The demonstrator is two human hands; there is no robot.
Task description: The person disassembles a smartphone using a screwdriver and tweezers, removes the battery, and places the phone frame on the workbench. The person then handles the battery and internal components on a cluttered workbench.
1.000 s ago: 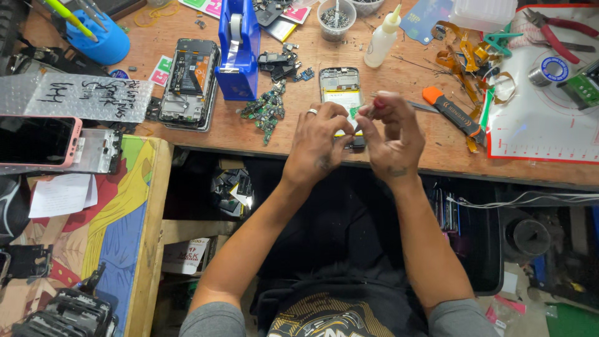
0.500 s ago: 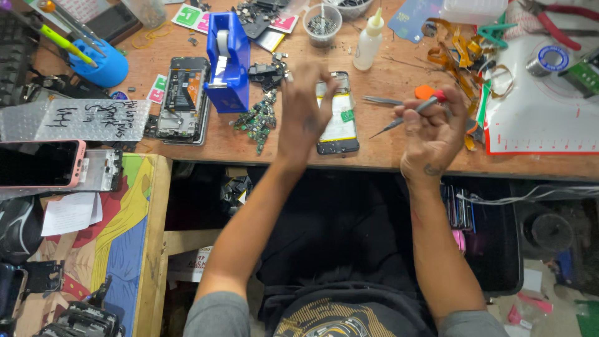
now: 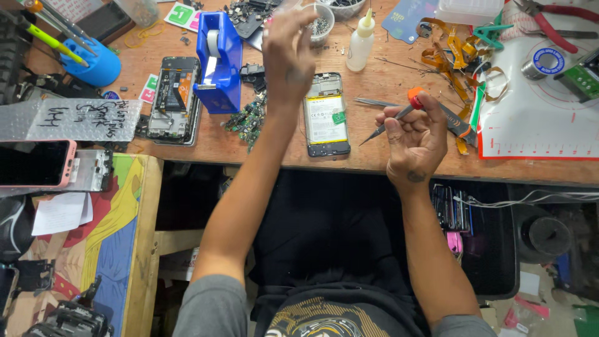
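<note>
— Biggest first: long brown wooden workbench [image 3: 399, 159], crowded from end to end. At its right end, white silicone work mat with red markings [image 3: 536, 125].

— And toward the left?

— Blue plastic tape dispenser [image 3: 219, 62], upright, just beside an opened black phone with bare circuit boards [image 3: 171, 97]. Near the middle, flat on the wood, opened phone with a pale yellow battery and a green tab [image 3: 326, 115], back cover off.

— Hands?

— Left hand [image 3: 288, 53] lifted above the bench, over the far side, near a small round clear cup of screws [image 3: 321, 22]; fingers bunched together (blurred, so cannot tell whether anything is pinched there). Right hand [image 3: 415, 140] at the front edge, just right of the battery phone, curled shut around slim metal tweezers [image 3: 377, 129], tips aimed left toward that phone but apart from it.

— Smaller bits?

— White squeeze bottle with a yellow nozzle [image 3: 360, 43] behind the battery phone. Orange-and-black handled screwdriver [image 3: 452, 122] on the wood just behind the right hand.
</note>
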